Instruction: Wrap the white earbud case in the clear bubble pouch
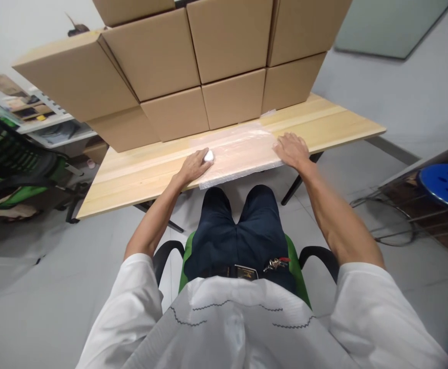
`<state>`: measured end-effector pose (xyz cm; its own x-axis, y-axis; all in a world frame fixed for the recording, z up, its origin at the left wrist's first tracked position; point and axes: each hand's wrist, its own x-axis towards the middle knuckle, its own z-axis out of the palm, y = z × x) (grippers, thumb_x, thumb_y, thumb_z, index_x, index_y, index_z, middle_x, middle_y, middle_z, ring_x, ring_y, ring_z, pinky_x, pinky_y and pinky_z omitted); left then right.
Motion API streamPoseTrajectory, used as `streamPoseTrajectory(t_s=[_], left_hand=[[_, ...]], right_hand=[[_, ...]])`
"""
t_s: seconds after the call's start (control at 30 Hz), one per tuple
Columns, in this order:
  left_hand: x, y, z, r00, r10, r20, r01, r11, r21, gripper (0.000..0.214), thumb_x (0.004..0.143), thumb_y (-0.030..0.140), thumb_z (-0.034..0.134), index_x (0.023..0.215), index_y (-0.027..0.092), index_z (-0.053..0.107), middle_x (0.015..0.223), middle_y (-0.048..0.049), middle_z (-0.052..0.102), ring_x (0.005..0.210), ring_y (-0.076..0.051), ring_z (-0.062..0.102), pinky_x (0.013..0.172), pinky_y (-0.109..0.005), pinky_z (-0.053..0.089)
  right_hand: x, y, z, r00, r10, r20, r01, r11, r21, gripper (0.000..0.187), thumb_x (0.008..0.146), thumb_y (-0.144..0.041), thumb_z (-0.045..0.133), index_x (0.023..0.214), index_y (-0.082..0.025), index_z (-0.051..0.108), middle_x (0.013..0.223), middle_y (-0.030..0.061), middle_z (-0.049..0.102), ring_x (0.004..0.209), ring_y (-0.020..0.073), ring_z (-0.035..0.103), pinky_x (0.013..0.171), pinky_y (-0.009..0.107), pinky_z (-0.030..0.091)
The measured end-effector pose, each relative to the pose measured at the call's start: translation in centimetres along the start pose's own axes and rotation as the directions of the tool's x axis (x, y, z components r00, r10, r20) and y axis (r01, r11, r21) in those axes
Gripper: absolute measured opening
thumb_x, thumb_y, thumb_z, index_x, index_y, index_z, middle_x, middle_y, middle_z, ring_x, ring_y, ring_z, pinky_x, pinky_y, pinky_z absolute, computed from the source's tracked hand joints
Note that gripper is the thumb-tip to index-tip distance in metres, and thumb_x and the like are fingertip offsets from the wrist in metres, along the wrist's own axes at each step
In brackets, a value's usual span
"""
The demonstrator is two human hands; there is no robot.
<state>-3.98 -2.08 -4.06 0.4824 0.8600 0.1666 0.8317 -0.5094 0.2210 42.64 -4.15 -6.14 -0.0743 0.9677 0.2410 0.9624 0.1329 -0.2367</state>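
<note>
Shirt [231, 328]: white, with dark zigzag lines across the front, worn by the seated person.
Belt buckle [246, 272]: metal-rimmed, at the waist of dark blue trousers [218, 246].
Keys [273, 264]: a bunch with a red piece, hung just right of the buckle.
Green chair [300, 279]: under the person, a black armrest on either side.
Left hand [193, 168]: lay low at the left part of the sheet, thumb and fingers curled around a small white object.
White object [208, 156]: rounded, between left thumb and forefinger, over the sheet; what it was could not be told.
Right hand [292, 150]: palm down on the sheet's right end, fingers extended and grasping nothing visible.
Plastic sheet [242, 148]: translucent, pinkish, spread between both hands on the table, its near edge reaching slightly over the front.
Wooden table [342, 120]: pale planks on dark legs.
Cardboard boxes [231, 41]: closed sides facing the person, stacked along the table's far part, just behind the sheet.
Blue stool [446, 184]: off to the right, its round seat pierced with holes.
White shelf [50, 122]: beyond the table, at left, loaded with small items.
</note>
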Motion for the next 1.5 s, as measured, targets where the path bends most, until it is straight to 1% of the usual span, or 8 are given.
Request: streamPoseTrajectory(t_s=[0.1, 0.27, 0.43, 0.63, 0.8, 1.0, 1.23, 1.5], left_hand=[[0.0, 0.0, 0.0, 1.0, -0.007, -0.009, 0.007, 1.0, -0.021, 0.089, 0.12, 0.057, 0.057, 0.192, 0.005, 0.058, 0.188, -0.0307, 0.071, 0.173, -0.05, 0.071, 0.149, -0.066, 0.054], [-0.2, -0.2, -0.4, 1.0, -0.016, -0.016, 0.014, 0.989, -0.149, 0.089, 0.112, 0.058, 0.066, 0.187, 0.01, 0.064, 0.188, -0.0269, 0.072, 0.171, -0.047, 0.072, 0.15, -0.066, 0.055], [0.1, -0.4, -0.5, 0.998, -0.05, -0.029, 0.038, 0.949, -0.313, 0.101, 0.102, 0.06, 0.079, 0.19, 0.014, 0.061, 0.198, -0.0234, 0.064, 0.18, -0.047, 0.065, 0.156, -0.066, 0.05], [0.5, 0.2, -0.2, 0.998, -0.031, -0.059, 0.01, 0.944, -0.329, 0.072, 0.102, 0.046, 0.078, 0.168, 0.016, 0.078, 0.178, -0.0221, 0.08, 0.166, -0.045, 0.074, 0.149, -0.066, 0.056], [0.3, 0.5, -0.3, 0.997, -0.038, -0.073, 0.013, 0.95, -0.312, 0.056, 0.104, 0.039, 0.081, 0.156, 0.018, 0.083, 0.169, -0.0208, 0.083, 0.161, -0.044, 0.075, 0.146, -0.065, 0.058], [0.2, 0.6, -0.2, 0.997, -0.048, -0.068, 0.023, 0.946, -0.323, 0.074, 0.104, 0.038, 0.08, 0.174, 0.015, 0.076, 0.183, -0.0231, 0.077, 0.169, -0.044, 0.073, 0.151, -0.062, 0.053], [-0.2, 0.5, -0.3, 0.996, -0.083, -0.025, 0.069, 0.939, -0.338, 0.108, 0.102, 0.049, 0.084, 0.196, 0.009, 0.051, 0.202, -0.0294, 0.057, 0.188, -0.051, 0.058, 0.159, -0.069, 0.042], [-2.8, -1.7, -0.8, 0.993, -0.117, -0.009, 0.102, 0.897, -0.429, 0.114, 0.104, 0.06, 0.08, 0.202, 0.018, 0.041, 0.193, -0.0273, 0.068, 0.179, -0.048, 0.068, 0.155, -0.068, 0.049]], right_hand=[[0.1, 0.1, 0.5, 0.997, 0.074, -0.011, -0.074, 0.997, 0.021, 0.073, 0.129, -0.056, 0.035, 0.177, -0.016, 0.073, 0.19, 0.0293, 0.067, 0.18, 0.0535, 0.056, 0.15, 0.082, 0.041], [-0.2, -0.4, 0.2, 0.997, 0.079, 0.002, -0.079, 0.997, 0.007, 0.071, 0.129, -0.049, 0.032, 0.165, -0.012, 0.081, 0.184, 0.0313, 0.071, 0.179, 0.0518, 0.057, 0.151, 0.077, 0.039], [-0.3, -0.2, 0.2, 0.998, 0.068, -0.012, -0.068, 0.998, 0.003, 0.069, 0.13, -0.053, 0.031, 0.16, -0.022, 0.084, 0.176, 0.028, 0.076, 0.174, 0.0497, 0.06, 0.148, 0.076, 0.041], [-0.3, 0.1, 0.1, 0.998, 0.061, -0.003, -0.061, 0.998, 0.01, 0.074, 0.13, -0.06, 0.026, 0.158, -0.025, 0.085, 0.173, 0.0271, 0.078, 0.171, 0.0499, 0.062, 0.146, 0.078, 0.044], [-0.7, -0.6, -0.7, 0.996, 0.086, 0.017, -0.086, 0.996, 0.026, 0.079, 0.13, -0.062, 0.023, 0.158, -0.025, 0.086, 0.174, 0.0267, 0.077, 0.172, 0.0499, 0.062, 0.148, 0.079, 0.044], [-0.7, -0.7, -0.9, 0.997, 0.075, 0.022, -0.076, 0.996, 0.046, 0.072, 0.127, -0.058, 0.031, 0.164, -0.025, 0.083, 0.171, 0.0263, 0.08, 0.172, 0.0526, 0.064, 0.147, 0.082, 0.043], [-0.8, -1.0, -1.0, 0.996, 0.09, 0.029, -0.091, 0.996, 0.025, 0.072, 0.122, -0.047, 0.035, 0.161, -0.016, 0.086, 0.176, 0.0308, 0.076, 0.174, 0.0522, 0.063, 0.149, 0.079, 0.043], [-0.2, 0.3, -0.1, 0.998, 0.06, -0.007, -0.06, 0.997, 0.037, 0.071, 0.123, -0.055, 0.036, 0.16, -0.022, 0.087, 0.172, 0.028, 0.08, 0.17, 0.0534, 0.066, 0.146, 0.082, 0.045]])
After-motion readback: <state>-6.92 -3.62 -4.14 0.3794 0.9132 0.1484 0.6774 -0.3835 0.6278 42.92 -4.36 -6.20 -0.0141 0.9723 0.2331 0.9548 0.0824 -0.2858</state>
